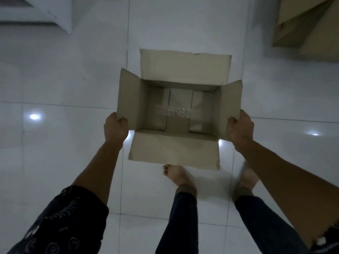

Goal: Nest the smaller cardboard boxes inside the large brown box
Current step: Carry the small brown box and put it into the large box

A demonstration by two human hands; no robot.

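An open cardboard box [174,151] hangs in the air above the white tiled floor, all its flaps spread outward. Clear tape crosses its empty bottom. My left hand [116,128] grips the near corner of the left side flap. My right hand [239,128] grips the near corner of the right side flap. A larger brown cardboard box [304,28] stands at the top right, partly cut off by the frame edge, well apart from the held box.
My two bare feet [178,176] stand on the glossy tiled floor [64,85] directly below the held box. A white wall corner or door frame [55,13] juts in at the top left. Ceiling lights reflect off the tiles.
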